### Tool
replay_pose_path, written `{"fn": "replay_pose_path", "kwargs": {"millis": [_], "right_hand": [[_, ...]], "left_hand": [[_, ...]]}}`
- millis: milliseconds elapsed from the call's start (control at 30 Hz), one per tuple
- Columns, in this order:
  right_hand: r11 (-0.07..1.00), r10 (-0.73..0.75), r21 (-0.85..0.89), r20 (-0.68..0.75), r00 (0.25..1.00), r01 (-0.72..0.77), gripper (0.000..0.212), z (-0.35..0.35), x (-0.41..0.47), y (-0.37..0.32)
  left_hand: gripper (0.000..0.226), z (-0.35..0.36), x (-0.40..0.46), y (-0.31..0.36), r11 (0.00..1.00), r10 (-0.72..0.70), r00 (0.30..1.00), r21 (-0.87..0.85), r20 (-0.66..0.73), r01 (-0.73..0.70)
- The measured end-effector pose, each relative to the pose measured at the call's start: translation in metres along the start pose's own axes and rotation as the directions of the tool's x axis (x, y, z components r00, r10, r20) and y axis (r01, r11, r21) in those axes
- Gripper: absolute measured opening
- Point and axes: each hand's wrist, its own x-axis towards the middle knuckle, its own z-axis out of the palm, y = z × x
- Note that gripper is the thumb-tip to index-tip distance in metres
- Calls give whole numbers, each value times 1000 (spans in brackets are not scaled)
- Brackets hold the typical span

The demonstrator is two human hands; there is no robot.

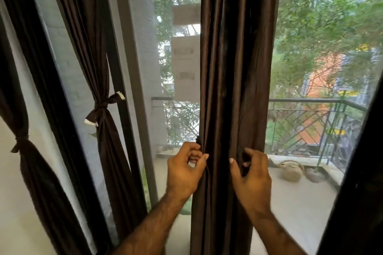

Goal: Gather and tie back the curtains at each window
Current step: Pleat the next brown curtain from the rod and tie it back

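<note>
Both hands, left [184, 168] & right [251, 174], grip pinched on dark brown curtain [234, 72], bunched in vertical folds.

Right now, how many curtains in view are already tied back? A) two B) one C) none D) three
A: two curtains on the left are cinched with knots, the far-left curtain and the next curtain, while the middle curtain hangs loose, gripped at its edges by the left hand and right hand.
</note>
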Motion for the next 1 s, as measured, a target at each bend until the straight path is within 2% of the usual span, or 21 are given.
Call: {"fn": "replay_pose_path", "kwargs": {"millis": [67,133,200,300,400,433,467,567,633,733,833,1000], "right_hand": [[996,75,44,11,997,-75,42,2,12,6],[996,51,75,40,998,-54,22,5,16,8],[996,-54,79,90,994,47,5,10,12,9],[982,-168,127,223,960,142,8,19,-5,1],[899,-430,53,298,852,434,16,21,-15,-2],[882,-460,42,299,836,470,15,20,-13,-2],[902,-422,41,294,857,430,12,17,-10,-3],[983,-179,83,242,954,164,15,12,-19,-4],[986,-130,134,233,964,100,17,14,-44,-7],[976,-156,190,256,954,109,14,17,-71,-14],[975,-199,156,281,939,160,6,16,-68,-18],[913,-381,-28,296,876,406,17,12,-64,-14]], "left_hand": [[27,4,-5,6,1000,-10,1000,18,-20,11],[28,6,-10,13,999,-21,999,38,-44,23],[23,7,-14,18,997,-21,998,79,-59,26],[12,1,-19,23,988,12,999,156,-48,-5],[11,-4,-18,25,975,68,997,217,-40,-58],[11,-4,-19,25,972,84,996,225,-38,-73],[10,-4,-20,27,969,95,995,233,-35,-84],[11,-2,-27,30,972,95,995,218,-35,-85],[10,0,-30,30,982,75,996,178,-47,-65],[10,0,-31,32,991,27,999,132,-22,-24],[8,-2,-31,35,996,34,999,80,18,-35],[8,-4,-32,32,999,13,1000,52,27,-14]]}}
